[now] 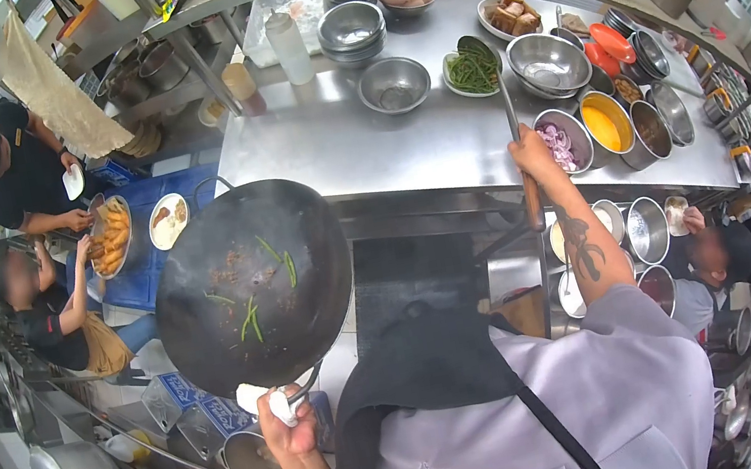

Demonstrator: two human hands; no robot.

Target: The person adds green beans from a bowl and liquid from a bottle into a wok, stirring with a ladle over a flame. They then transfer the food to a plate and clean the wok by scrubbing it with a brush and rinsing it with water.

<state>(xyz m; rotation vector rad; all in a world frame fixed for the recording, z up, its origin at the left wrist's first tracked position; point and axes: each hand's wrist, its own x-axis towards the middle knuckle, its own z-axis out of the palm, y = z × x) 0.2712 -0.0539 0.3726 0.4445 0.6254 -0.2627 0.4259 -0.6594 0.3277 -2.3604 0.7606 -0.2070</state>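
Observation:
My left hand (290, 420) is closed round a white cloth (277, 405) on the loop handle of a large dark wok (251, 266). The wok hangs left of my body, with a few green beans (252, 319) and brown bits in it. At the counter's front edge, my right hand (534, 154) grips the wooden handle of a long ladle (473, 51). The ladle's bowl is over a white plate of green beans (471, 75) on the steel counter (308, 136).
Metal bowls (394, 86), sliced onions (557, 145) and a yellow liquid container (607, 121) stand on the counter. Two people (22, 166) work at a blue table (147, 280) on the left. Another person (717, 260) is at the right, near lower bowls.

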